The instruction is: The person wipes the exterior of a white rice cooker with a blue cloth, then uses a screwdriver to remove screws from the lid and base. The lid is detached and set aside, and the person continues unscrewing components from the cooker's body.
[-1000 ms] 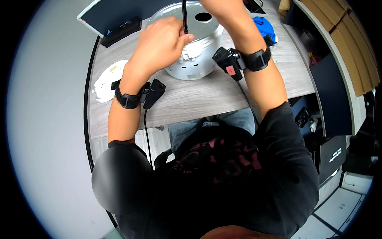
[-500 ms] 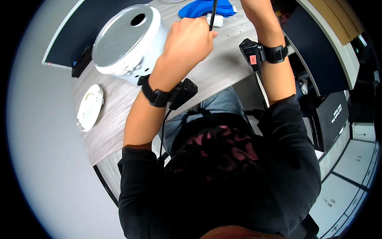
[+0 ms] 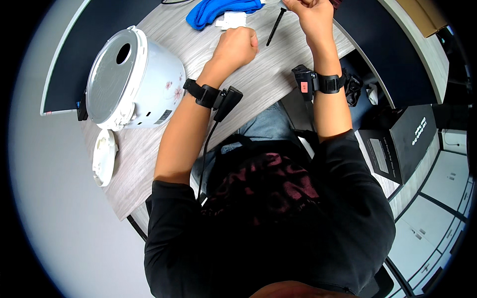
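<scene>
My left hand (image 3: 235,47) is curled into a fist above the table, its palm and whatever it may hold turned out of sight. My right hand (image 3: 315,19) is at the upper edge, thumb and fingers drawn together in a pinch; the fingertips are partly cut off, so what is between them cannot be made out. A slim black rod (image 3: 276,28) with a wider end lies between the two hands, apart from both. Beyond my left fist are a small white piece (image 3: 232,21) and a folded blue cloth (image 3: 221,11).
To the left stands a white, flower-printed cooker-like appliance (image 3: 158,82) with a grey round top and a dark hole. A white oval cover (image 3: 104,158) lies near the table's left edge. Dark partitions (image 3: 64,64) border the table (image 3: 258,74). A black box (image 3: 405,144) sits lower right.
The black rod, upright at my left hand before, now lies at a slant away from it. My left hand has moved slightly down. In the picture, appliance and cloth have shifted left.
</scene>
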Available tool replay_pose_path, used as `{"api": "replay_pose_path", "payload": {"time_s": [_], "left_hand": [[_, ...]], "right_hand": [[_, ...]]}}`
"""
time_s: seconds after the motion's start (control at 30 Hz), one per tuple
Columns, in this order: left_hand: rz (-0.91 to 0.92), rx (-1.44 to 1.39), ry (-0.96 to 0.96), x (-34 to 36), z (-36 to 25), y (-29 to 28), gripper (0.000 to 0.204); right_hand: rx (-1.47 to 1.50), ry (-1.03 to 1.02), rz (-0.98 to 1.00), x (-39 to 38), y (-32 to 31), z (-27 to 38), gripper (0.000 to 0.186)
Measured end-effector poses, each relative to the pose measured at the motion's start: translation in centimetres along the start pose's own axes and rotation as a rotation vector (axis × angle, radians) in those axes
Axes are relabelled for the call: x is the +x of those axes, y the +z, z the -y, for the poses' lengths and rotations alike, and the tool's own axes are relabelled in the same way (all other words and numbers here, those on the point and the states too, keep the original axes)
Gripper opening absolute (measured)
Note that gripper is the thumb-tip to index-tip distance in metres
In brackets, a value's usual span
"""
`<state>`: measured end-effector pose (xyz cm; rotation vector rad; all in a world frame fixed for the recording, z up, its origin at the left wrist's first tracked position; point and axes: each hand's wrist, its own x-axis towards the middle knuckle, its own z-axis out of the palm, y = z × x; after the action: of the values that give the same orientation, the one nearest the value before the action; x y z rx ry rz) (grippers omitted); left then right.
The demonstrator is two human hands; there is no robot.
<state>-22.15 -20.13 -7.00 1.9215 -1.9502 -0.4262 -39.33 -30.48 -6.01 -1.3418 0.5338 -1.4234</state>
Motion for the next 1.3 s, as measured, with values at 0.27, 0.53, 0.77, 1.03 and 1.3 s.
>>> {"api": "replay_pose_path", "payload": {"time_s": [0.27, 0.53, 0.77, 1.03, 1.3], "left_hand": [[0.004, -0.046, -0.097, 1.7, 0.3, 1.6, 0.021], [-0.066, -0.082, -0.1, 2.0, 1.2, 3.0, 0.019], [-0.08, -0.066, -0.083, 1.9, 1.2, 3.2, 0.018], [-0.148, -0.087, 0.023, 1.3, 1.7, 3.5, 0.026], [-0.142, -0.122, 0.121, -6.1, -0.4, -3.0, 0.031]], "right_hand": [[-0.048, 0.073, -0.051, -0.7, -1.2, -0.8, 0.046], [0.019, 0.079, -0.042, -0.7, -0.9, -1.7, 0.046], [0.023, 0.107, -0.063, -0.8, -0.5, -1.8, 0.046], [-0.021, 0.087, -0.073, -1.0, -0.6, -1.6, 0.046], [-0.025, 0.087, 0.094, -0.4, 0.8, -0.7, 0.036]]}}
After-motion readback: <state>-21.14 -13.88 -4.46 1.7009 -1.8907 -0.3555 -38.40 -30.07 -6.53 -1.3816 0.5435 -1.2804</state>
